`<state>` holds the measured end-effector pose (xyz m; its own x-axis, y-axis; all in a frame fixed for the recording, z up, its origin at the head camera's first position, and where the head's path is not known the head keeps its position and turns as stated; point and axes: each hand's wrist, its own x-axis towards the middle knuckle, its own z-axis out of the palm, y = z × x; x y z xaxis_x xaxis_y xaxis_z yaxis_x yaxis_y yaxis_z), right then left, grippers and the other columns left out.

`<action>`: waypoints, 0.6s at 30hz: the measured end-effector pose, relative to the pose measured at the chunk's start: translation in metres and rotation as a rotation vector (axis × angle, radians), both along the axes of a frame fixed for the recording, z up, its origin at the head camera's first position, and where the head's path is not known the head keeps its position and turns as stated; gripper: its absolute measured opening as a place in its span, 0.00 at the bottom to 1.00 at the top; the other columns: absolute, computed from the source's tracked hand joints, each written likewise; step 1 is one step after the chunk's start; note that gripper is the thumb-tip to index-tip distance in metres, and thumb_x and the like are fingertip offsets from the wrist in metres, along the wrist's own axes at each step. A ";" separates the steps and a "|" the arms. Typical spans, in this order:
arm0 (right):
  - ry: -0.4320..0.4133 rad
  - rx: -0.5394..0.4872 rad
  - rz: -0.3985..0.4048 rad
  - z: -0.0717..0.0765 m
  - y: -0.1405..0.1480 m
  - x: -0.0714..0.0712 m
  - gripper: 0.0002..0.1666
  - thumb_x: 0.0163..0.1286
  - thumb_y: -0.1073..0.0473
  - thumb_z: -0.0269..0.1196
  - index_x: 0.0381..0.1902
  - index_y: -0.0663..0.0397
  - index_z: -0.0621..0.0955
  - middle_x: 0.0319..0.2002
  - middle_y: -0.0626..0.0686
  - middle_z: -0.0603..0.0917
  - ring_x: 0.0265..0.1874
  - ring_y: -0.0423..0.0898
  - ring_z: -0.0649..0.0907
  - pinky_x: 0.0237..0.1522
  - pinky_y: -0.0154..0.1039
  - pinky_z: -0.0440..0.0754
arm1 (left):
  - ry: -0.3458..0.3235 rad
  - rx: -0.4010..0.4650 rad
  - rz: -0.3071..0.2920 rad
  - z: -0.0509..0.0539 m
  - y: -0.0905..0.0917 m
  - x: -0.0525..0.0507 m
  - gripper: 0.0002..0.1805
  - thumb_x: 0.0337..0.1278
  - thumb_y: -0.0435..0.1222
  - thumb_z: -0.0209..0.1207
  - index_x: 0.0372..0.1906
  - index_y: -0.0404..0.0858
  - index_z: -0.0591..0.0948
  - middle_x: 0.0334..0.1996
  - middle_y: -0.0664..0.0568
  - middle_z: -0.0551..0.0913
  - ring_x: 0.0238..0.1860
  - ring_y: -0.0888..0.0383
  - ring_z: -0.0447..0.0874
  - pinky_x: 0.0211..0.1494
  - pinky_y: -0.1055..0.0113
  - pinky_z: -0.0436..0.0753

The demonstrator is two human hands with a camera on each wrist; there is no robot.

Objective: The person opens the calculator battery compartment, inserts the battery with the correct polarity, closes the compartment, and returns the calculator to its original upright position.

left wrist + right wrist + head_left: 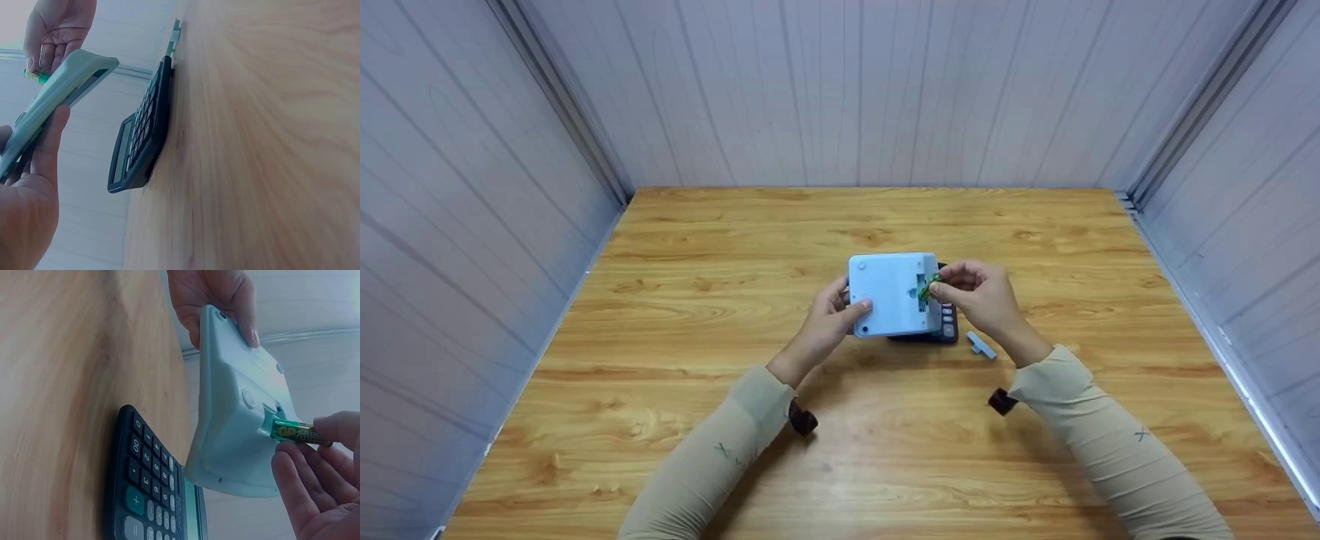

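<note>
A light blue device (885, 296), shaped like a desk calculator, is held above the table with its back turned up. My left hand (829, 319) grips its left edge, thumb on the back and fingers underneath. Between the thumb and fingers of my right hand (979, 296) is a green battery (298, 432), one end at the device's open battery compartment (271, 417). How far that end reaches inside cannot be told. On the table to the right lies a small light blue battery cover (981, 345).
A black calculator (152, 484) lies on the wooden table (840, 457), keys up, partly hidden below the device in the head view. Pale panel walls (825, 90) enclose the table at the back and both sides.
</note>
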<state>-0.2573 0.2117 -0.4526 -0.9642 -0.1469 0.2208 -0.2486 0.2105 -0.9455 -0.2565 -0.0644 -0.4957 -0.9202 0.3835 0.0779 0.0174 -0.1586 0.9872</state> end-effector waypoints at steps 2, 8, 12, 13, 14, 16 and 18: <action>-0.007 0.007 0.001 0.000 0.000 0.000 0.09 0.71 0.69 0.73 0.44 0.72 0.86 0.38 0.56 0.93 0.33 0.38 0.90 0.40 0.32 0.91 | 0.001 0.000 -0.002 0.000 0.000 0.000 0.31 0.81 0.29 0.56 0.83 0.36 0.67 0.66 0.32 0.84 0.63 0.42 0.89 0.58 0.50 0.93; -0.036 0.027 0.020 -0.003 0.001 0.000 0.11 0.74 0.67 0.71 0.48 0.72 0.89 0.40 0.53 0.93 0.35 0.37 0.90 0.41 0.32 0.91 | 0.016 -0.005 -0.006 0.000 0.001 0.000 0.31 0.81 0.29 0.57 0.83 0.36 0.66 0.66 0.33 0.84 0.63 0.43 0.89 0.58 0.50 0.93; -0.053 0.010 0.036 -0.003 0.000 0.000 0.11 0.76 0.67 0.69 0.49 0.73 0.89 0.38 0.51 0.93 0.34 0.37 0.90 0.40 0.32 0.92 | 0.024 -0.005 -0.018 0.001 0.002 0.002 0.33 0.81 0.29 0.56 0.84 0.36 0.65 0.67 0.32 0.83 0.64 0.42 0.88 0.58 0.50 0.93; -0.055 0.005 0.038 -0.003 -0.001 0.000 0.11 0.77 0.67 0.69 0.49 0.73 0.89 0.37 0.51 0.93 0.34 0.37 0.91 0.40 0.32 0.92 | 0.025 -0.003 -0.022 0.001 0.002 0.002 0.33 0.81 0.29 0.56 0.84 0.36 0.64 0.68 0.32 0.83 0.65 0.42 0.88 0.58 0.50 0.93; -0.058 -0.001 0.040 -0.003 -0.001 0.000 0.11 0.77 0.67 0.68 0.48 0.74 0.89 0.37 0.51 0.93 0.34 0.38 0.91 0.41 0.33 0.92 | 0.027 -0.004 -0.025 0.001 0.002 0.002 0.33 0.81 0.29 0.56 0.85 0.36 0.63 0.68 0.32 0.82 0.65 0.42 0.87 0.58 0.49 0.93; -0.064 -0.006 0.035 -0.003 -0.002 -0.001 0.11 0.78 0.66 0.68 0.47 0.74 0.89 0.36 0.50 0.92 0.33 0.38 0.91 0.40 0.34 0.93 | 0.032 -0.009 -0.026 0.001 0.002 0.002 0.34 0.81 0.29 0.56 0.85 0.36 0.63 0.68 0.32 0.82 0.65 0.41 0.87 0.58 0.50 0.93; -0.078 -0.001 0.029 -0.002 -0.003 -0.001 0.12 0.78 0.65 0.68 0.46 0.73 0.89 0.35 0.49 0.91 0.33 0.39 0.90 0.40 0.34 0.93 | 0.038 -0.018 -0.028 0.000 0.002 0.002 0.34 0.81 0.30 0.57 0.85 0.36 0.63 0.69 0.32 0.82 0.65 0.41 0.87 0.58 0.51 0.93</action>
